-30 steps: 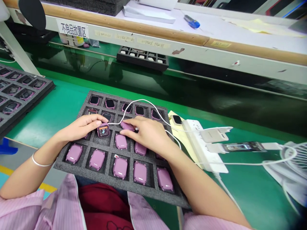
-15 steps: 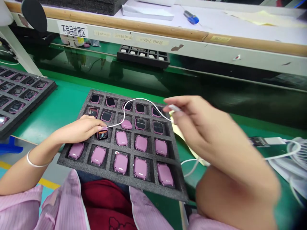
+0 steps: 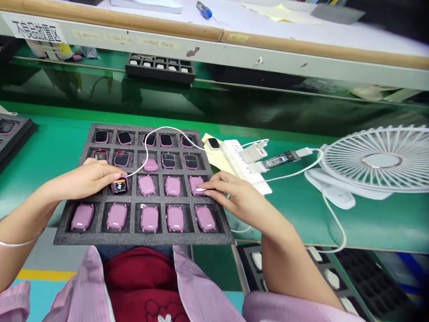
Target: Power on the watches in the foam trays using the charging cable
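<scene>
A dark grey foam tray (image 3: 100,237) holds pink smartwatches in a grid of cells. The far rows mostly lie screen up, and the near rows show pink backs. My left hand (image 3: 89,177) lies over the third row, fingertips on a smartwatch with a lit screen (image 3: 119,186) and on the end of a white charging cable (image 3: 147,147). My right hand (image 3: 231,197) pinches a small white charging connector (image 3: 200,189) against a pink smartwatch (image 3: 196,184) at the right end of that row. The leftmost cell of the row is hidden under my left hand.
A white power strip (image 3: 239,161) with plugged-in chargers sits right of the tray, on yellow paper. Further right stands a white fan (image 3: 378,161). Another foam tray (image 3: 13,132) lies at the left. A shelf with a screwdriver (image 3: 204,10) runs along the back.
My right hand has come down from above the tray's far right corner onto the third row's right-end watch. The view has shifted, bringing the fan into sight. My left hand stays on the lit watch.
</scene>
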The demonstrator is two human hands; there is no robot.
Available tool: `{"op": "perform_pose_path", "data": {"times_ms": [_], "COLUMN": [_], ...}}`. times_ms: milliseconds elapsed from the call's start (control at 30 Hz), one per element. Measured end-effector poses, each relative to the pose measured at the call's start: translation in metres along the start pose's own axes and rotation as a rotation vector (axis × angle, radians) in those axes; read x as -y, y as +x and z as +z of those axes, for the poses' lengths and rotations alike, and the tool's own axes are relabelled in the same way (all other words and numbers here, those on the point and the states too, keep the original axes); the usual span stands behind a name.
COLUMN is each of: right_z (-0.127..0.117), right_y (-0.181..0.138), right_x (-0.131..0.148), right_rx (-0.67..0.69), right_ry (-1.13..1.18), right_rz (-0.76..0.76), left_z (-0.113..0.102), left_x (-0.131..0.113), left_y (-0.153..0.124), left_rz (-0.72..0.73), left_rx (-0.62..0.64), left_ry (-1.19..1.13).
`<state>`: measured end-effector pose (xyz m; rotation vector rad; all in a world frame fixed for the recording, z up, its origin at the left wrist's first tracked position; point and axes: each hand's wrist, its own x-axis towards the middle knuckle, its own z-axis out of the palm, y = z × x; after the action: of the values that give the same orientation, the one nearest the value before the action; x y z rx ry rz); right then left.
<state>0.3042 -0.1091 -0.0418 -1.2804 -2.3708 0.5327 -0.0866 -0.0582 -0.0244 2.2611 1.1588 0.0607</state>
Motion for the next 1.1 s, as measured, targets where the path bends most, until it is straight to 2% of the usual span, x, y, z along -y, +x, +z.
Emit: {"op": "perform_pose_path", "data": {"times_ms": [100,233,300,400,500,567,700,933,1100], "right_z": [0.003,-0.002,-0.006,-0.008,-0.002,0.004,0.012,0.015,0.014], "right_y": [-0.004,-0.004,-0.003,0.001,0.005,0.007,0.008,0.011,0.014], "right_x": [0.0,0.005,0.007,0.001,-0.014,-0.022,-0.026,-0.018,-0.011], "right_rx": [-0.017,-0.036,-0.081,-0.16,-0.102,-0.071,-0.105,-0.117,-0.112], "right_ry": [-0.07,-0.111,-0.084,-0.111,-0.204,-0.251,-0.306,-0.371,-0.415], "right_rz": [-0.002,-0.045,-0.043,0.0,0.007,0.003,-0.001,0.044,0.055], "left_z": [-0.004,-0.01,-0.01,-0.003,0.013,0.026,0.044,0.04,0.046], "left_x": [-0.006,-0.015,-0.019,-0.029,-0.049,-0.065,-0.088,-0.097,-0.111], "left_y": [0.003,0.004,0.003,0.002,0.005,0.01,0.024,0.034,0.034], "left_rz": [-0.026,-0.139,-0.189,-0.2,-0.103,-0.011,0.062,0.105,0.162], "left_rx": [0.027,0.029,-0.039,-0.246,-0.372,-0.329,-0.264,-0.301,-0.3], "left_ry": [0.048,0.038,0.015,0.0,-0.032,0.045,0.409,0.729,0.762]}}
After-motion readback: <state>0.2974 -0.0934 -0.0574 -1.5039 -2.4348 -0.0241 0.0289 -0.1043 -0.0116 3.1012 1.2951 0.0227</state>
